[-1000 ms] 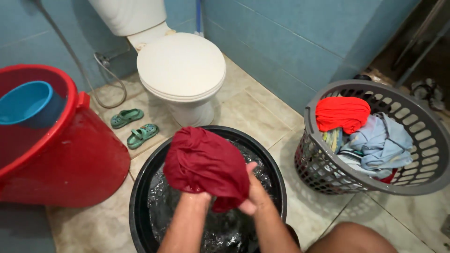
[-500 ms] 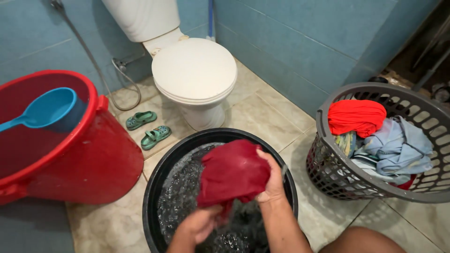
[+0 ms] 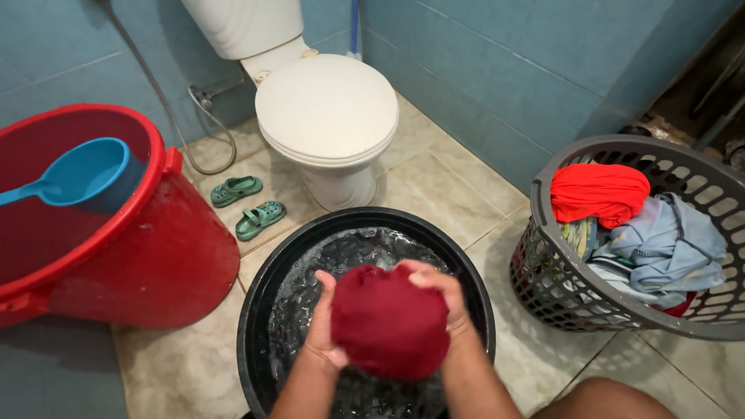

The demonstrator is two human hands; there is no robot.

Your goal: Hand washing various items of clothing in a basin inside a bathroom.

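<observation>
Cloth: the wet dark-red cloth garment (image 3: 389, 320), loosely spread a second ago, is now bunched into a tight ball above the round black plastic washtub (image 3: 268, 268).
Left hand (image 3: 324, 330): pressed against the ball's left side.
Right hand (image 3: 438, 291): curled over its top, squeezing.
Wash: wringing is judged underway.

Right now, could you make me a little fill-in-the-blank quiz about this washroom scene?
1. Both hands, the left hand and the right hand, grip a bunched dark red cloth above a black ____ of soapy water.
2. A blue scoop sits inside the ____ bucket.
3. The grey laundry basket has a bright ____ garment on top.
4. A pair of small green ____ lies on the floor beside the toilet.

Missing words: basin; red; red; sandals
</observation>
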